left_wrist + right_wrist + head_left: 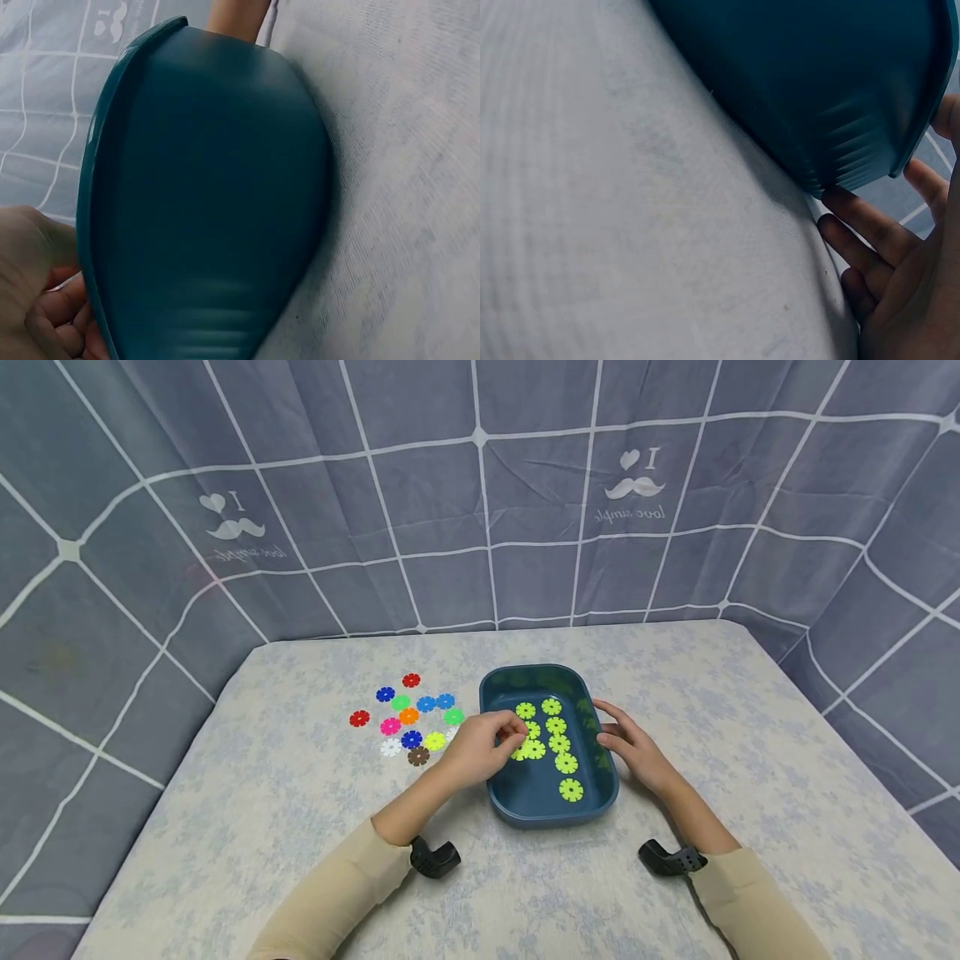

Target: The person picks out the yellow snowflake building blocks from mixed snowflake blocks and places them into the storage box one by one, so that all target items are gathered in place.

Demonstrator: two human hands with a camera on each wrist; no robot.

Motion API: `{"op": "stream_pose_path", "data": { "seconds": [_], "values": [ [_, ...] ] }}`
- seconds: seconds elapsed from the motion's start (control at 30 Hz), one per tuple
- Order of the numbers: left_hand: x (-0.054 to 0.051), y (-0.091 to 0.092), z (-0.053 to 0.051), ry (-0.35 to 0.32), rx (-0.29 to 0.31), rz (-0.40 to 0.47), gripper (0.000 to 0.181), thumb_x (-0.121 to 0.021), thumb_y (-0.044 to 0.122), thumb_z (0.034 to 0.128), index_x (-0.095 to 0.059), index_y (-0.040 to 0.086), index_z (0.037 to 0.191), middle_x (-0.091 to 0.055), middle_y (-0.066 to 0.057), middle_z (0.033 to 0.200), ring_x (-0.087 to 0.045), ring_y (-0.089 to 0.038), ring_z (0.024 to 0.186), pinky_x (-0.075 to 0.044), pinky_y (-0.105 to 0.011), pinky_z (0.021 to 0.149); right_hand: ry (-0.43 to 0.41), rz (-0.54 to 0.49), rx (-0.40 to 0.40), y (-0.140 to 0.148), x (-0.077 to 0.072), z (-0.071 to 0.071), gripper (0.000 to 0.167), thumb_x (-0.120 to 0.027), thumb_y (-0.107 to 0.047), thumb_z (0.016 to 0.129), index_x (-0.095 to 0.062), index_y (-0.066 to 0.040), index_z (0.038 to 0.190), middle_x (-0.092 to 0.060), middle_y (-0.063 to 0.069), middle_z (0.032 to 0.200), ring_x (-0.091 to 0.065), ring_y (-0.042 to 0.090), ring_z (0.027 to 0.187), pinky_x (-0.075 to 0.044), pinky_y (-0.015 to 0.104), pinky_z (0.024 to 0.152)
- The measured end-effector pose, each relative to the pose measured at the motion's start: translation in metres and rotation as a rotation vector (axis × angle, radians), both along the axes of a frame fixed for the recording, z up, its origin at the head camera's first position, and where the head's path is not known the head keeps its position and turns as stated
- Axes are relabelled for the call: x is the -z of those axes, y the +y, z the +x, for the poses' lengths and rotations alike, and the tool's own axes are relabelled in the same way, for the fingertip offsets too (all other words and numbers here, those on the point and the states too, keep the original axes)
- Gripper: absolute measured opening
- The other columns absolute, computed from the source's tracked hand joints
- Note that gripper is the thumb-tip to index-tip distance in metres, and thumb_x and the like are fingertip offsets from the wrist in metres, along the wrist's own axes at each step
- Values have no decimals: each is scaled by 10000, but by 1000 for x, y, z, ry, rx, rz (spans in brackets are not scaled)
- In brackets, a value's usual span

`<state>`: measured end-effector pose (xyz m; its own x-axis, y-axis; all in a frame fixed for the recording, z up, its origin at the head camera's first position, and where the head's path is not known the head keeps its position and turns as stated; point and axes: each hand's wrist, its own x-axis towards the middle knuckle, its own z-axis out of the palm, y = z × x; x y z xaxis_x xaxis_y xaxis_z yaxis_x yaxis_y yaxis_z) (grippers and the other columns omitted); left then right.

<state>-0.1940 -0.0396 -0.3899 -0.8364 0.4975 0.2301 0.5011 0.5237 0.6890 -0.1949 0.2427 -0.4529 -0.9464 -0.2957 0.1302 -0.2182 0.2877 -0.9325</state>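
Observation:
A dark teal plastic bin (551,810) stands on the table with several yellow-green snowflake discs (566,763) lying in it, some in a column. My left hand (480,747) reaches over the bin's left rim. Its thumb and forefinger pinch at a yellow-green disc among the others, though the fingers partly cover it. In the left wrist view, curled fingers of the left hand (45,300) show behind the rim. My right hand (637,750) touches the bin's right side with loosely extended fingers. The right wrist view shows fingertips of this hand (900,251) against the outer wall.
Left of the bin lie several loose discs in mixed colours, among them a red disc (359,718), an orange disc (408,716), a brown disc (418,756) and a yellow disc (434,741). A grey checked curtain (540,510) hangs behind the pale patterned table (225,827).

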Motion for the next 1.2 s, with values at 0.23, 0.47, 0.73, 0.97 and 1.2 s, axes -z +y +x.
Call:
{"op": "stream_pose_path", "data": {
  "seconds": [0.23,0.47,0.73,0.97,1.2],
  "values": [
    [1,10,-4,69,24,-136,87,-643,124,951,-703,72,988,-643,15,860,-549,-104,716,-464,-238,655,2,-7,-5,-1,0,0,569,-472,-153,1030,-242,-101,1548,-449,291,1399,-456,438,1261,-359,606,1003],
    [3,18,-6,43,83,-184,77,-645,105,947,-701,71,987,-686,-17,911,-623,-125,783,-489,-250,684,0,4,2,0,0,0,568,-478,-160,1029,-250,-107,1547,-431,289,1415,-454,438,1265,-355,615,1004],
    [4,25,-10,51,142,-223,102,-661,76,931,-715,52,1013,-706,-29,905,-647,-129,803,-491,-219,676,-2,8,8,0,0,-1,572,-481,-166,1025,-253,-115,1547,-452,288,1397,-464,431,1258,-357,614,1004],
    [3,30,-15,23,210,-293,142,-650,32,926,-723,69,1043,-708,-28,957,-638,-123,828,-484,-210,680,-6,5,5,0,0,-1,571,-477,-156,1024,-251,-101,1545,-398,290,1440,-440,444,1277,-346,623,1008],
    [2,34,-17,-8,255,-373,140,-649,23,914,-737,100,991,-698,7,911,-594,-81,754,-470,-202,662,-15,5,6,0,-1,-1,571,-480,-163,1024,-254,-101,1545,-390,291,1447,-434,444,1285,-335,633,1013]
  ]
}}
